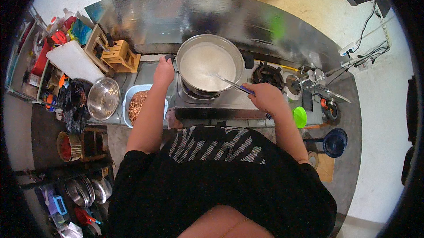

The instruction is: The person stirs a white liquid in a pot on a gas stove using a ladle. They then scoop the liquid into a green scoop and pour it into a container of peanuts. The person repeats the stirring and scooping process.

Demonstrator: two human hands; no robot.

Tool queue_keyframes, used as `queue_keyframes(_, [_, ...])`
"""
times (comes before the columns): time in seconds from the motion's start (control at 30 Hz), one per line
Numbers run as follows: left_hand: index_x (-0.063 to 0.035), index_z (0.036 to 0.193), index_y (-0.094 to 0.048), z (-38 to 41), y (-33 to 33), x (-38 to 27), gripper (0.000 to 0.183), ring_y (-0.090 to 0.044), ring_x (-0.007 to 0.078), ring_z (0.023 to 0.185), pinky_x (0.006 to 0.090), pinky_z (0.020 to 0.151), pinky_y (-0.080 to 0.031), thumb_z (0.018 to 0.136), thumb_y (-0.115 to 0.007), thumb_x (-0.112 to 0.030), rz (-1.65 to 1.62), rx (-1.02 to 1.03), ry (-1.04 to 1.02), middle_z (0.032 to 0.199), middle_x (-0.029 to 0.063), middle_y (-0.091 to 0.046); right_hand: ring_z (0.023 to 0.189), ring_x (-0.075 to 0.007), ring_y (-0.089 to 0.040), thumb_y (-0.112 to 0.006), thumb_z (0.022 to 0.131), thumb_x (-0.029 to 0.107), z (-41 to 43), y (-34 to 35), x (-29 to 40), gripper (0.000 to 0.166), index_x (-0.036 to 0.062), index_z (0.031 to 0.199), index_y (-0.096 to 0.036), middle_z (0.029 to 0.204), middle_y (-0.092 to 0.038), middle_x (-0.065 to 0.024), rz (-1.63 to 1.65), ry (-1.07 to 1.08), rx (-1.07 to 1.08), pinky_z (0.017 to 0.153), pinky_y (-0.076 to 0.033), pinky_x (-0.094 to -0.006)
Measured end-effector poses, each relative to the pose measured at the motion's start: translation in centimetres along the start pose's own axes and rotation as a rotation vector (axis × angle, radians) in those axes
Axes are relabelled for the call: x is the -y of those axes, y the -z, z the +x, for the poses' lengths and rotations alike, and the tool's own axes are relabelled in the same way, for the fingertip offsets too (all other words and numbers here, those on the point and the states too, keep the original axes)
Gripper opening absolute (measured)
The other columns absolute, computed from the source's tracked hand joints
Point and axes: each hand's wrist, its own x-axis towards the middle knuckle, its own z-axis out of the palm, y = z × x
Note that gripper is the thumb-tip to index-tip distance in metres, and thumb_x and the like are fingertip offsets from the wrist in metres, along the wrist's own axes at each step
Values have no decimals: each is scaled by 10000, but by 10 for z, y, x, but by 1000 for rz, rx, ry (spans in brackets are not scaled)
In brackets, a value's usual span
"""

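A large metal pot of whitish liquid stands on the left burner of a steel gas stove. My left hand grips the pot's dark left handle. In my right hand is the handle of a long metal utensil, perhaps a ladle or spoon. It slants down to the left over the pot's rim, and its far end is hidden in the liquid. My left forearm passes over a pale blue basin holding brown nuts or beans.
A steel bowl, a black plastic bag, a white cutting board and a wooden block stand on the left. Right of the pot are a bare burner, a green cup and a glass lid. A metal splash guard curves behind.
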Motion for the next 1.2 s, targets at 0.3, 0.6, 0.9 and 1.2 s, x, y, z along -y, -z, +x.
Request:
queue_keyframes(0.3, [19,1340,-429,-11,-4,9,438,-485,389,1226,461,993,-414,992,-401,-246,-44,-195,-220,1337,240,-499,896,-361,-636,-599,836,216,3,16,-7,343,217,1173,-665,956,-681,-157,16,48,-76,790,-508,-467])
queue_keyframes(0.6, [1,1393,-414,-52,17,10,525,-375,301,1365,408,1088,-343,873,-468,-42,374,-130,-430,1471,167,-399,855,-352,-651,-525,895,231,42,-44,-3,365,221,1256,-582,908,-675,-166,129,-41,-179,735,-523,-482])
queue_keyframes(0.9, [-30,1420,-391,-57,29,1,575,-377,278,1370,430,1078,-349,851,-475,-32,513,-30,-372,1509,125,-359,893,-365,-646,-532,908,254,72,-79,1,401,217,1307,-530,998,-669,-161,241,-19,-242,756,-522,-487])
queue_keyframes(1.2, [-53,1437,-372,-60,33,-7,576,-408,274,1348,447,1045,-371,869,-468,-53,594,-16,-357,1520,113,-347,897,-379,-634,-538,901,258,52,-51,-6,373,231,1270,-588,964,-671,-180,177,3,-180,785,-512,-471])
